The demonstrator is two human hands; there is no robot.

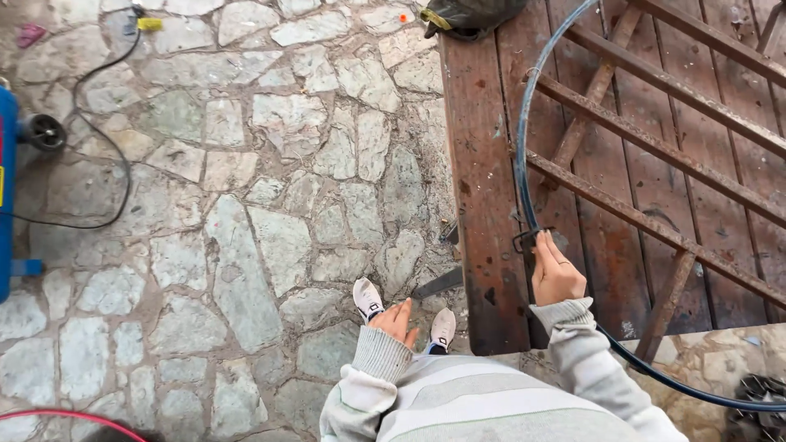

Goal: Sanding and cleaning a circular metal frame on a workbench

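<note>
One head-worn camera looks steeply down, close over the person's torso, onto stone paving (246,245) and a wooden table (483,205).

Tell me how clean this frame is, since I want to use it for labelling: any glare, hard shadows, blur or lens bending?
Head view: flat, even daylight, no glare and no hard shadows on the stone paving; focus crisp on the right hand, the dark hoop and the rusty frame; the wooden table edge leans, suggesting wide-angle distortion.
</note>
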